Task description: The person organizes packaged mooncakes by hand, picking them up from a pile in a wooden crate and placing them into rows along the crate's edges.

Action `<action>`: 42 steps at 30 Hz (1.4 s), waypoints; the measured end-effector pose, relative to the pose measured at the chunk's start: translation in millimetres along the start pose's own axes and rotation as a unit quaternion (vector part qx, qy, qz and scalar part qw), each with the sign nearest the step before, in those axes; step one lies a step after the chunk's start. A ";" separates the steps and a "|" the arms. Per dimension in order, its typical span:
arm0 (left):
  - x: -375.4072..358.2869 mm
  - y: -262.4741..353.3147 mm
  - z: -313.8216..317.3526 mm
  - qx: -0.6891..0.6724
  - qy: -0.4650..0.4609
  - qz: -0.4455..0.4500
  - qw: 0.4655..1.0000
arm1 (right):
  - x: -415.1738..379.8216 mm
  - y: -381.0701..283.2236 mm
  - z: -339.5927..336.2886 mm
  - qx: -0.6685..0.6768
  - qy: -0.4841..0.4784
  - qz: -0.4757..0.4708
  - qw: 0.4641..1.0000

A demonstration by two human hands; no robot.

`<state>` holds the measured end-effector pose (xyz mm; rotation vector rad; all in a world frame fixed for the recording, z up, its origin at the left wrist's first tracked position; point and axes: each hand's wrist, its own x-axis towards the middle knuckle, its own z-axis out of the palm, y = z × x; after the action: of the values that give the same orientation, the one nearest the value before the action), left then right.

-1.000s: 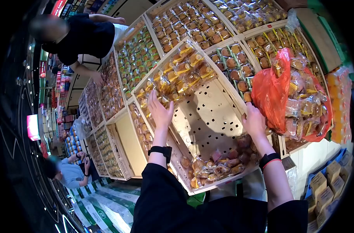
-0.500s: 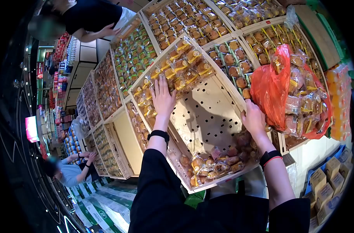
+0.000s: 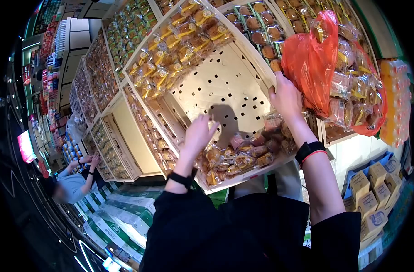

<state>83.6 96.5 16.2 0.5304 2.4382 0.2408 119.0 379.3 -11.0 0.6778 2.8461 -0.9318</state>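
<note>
A tilted, pale crate (image 3: 195, 102) with a perforated floor stands in front of me. Rows of wrapped buns (image 3: 175, 45) with yellow strips fill its far end. A loose heap of wrapped buns (image 3: 243, 156) lies at its near end. My left hand (image 3: 200, 132) hovers over the crate near that heap, fingers apart and holding nothing. On the right rim, my right hand (image 3: 286, 97) grips the crate; its fingertips are partly hidden. Just beyond that hand is a red plastic bag (image 3: 311, 81) with more packaged buns in and around it.
More bun trays (image 3: 257, 27) surround the crate. A bare pale tray (image 3: 139, 138) is at left. Small cartons (image 3: 368, 195) stand in a blue box at lower right, with orange bottles (image 3: 393, 104) above. Another person (image 3: 75, 183) stands at far left; green-white boxes (image 3: 125, 213) lie below.
My left hand has left the far rows of buns and moved back toward the near heap. My right hand stays on the crate's rim. The view has shifted, and the person at the top is out of sight.
</note>
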 end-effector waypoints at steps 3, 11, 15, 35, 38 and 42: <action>-36.3 16.5 29.5 -0.040 0.000 0.047 0.998 | 0.6 0.6 0.4 -0.006 0.003 0.000 1.000; -18.1 32.6 53.0 -0.081 -0.065 0.278 0.955 | 0.6 -2.3 -1.5 -0.023 -0.008 0.002 1.000; -19.4 19.4 43.8 -0.273 -0.021 0.149 0.950 | 1.4 -0.8 -0.7 -0.018 -0.005 0.003 1.000; -15.2 12.9 55.7 -0.011 0.128 0.161 0.979 | -1.6 -4.8 -4.2 -0.028 -0.012 0.012 0.999; -13.7 12.5 46.8 -0.015 0.169 0.173 0.970 | -0.5 -5.7 -3.9 -0.029 0.001 0.002 1.000; -19.2 13.9 57.5 0.001 0.071 0.228 0.971 | -0.4 -7.8 -6.3 -0.034 -0.020 0.023 0.999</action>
<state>137.1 103.4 -14.6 1.1084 2.4218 0.4797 116.5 377.2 -1.5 0.7070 2.8007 -0.8278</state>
